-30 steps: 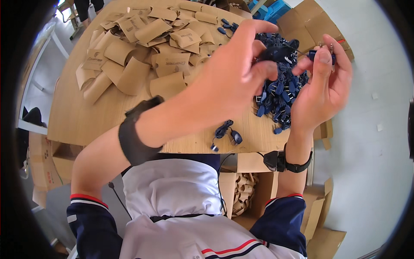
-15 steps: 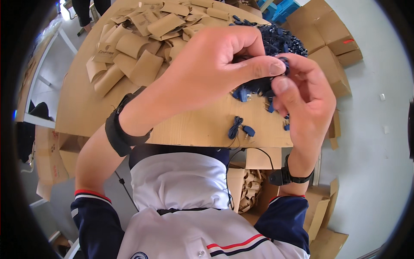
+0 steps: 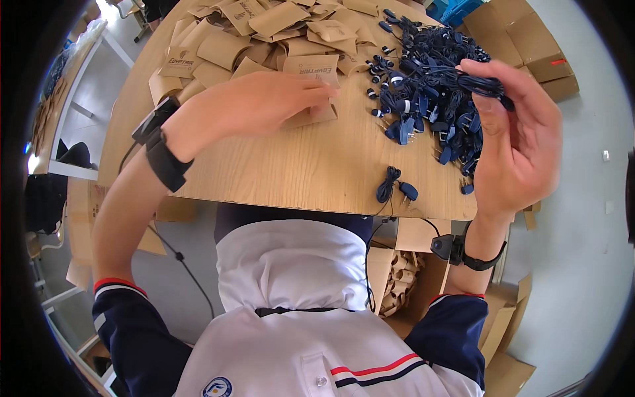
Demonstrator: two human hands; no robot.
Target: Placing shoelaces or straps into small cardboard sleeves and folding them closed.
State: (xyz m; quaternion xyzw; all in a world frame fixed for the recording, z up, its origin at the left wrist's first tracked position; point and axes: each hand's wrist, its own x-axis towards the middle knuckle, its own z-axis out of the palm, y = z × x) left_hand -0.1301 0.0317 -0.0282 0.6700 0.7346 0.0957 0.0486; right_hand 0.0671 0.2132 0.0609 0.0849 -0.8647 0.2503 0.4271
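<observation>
The heaped earphones point(image 3: 436, 86) are navy to near-black, with white rings on some earpieces point(image 3: 403, 106) and silvery plug pins point(image 3: 411, 137). The paper pouches point(image 3: 223, 50) are kraft brown, several with a darker printed mark. The table point(image 3: 297, 169) is pale tan with fine wood grain. The white shirt point(image 3: 264, 357) bears 2 stripes, 1 red and 1 navy; its navy sleeves point(image 3: 135, 334) have red-and-white edging. The wristbands point(image 3: 165, 160) are black, the floor point(image 3: 595, 126) pale grey.

FREE: wide bare wood on the table point(image 3: 284, 175), in front of the left hand point(image 3: 278, 99) | NARROW: strip between sleeves point(image 3: 221, 51) and earphone pile point(image 3: 423, 109) | BLOCKED: back left by sleeves; right by the pile, with the right hand point(image 3: 519, 132) and its bundle point(image 3: 481, 85) above it | OBSTACLE: single earphone set point(image 3: 408, 192) near front edge
</observation>
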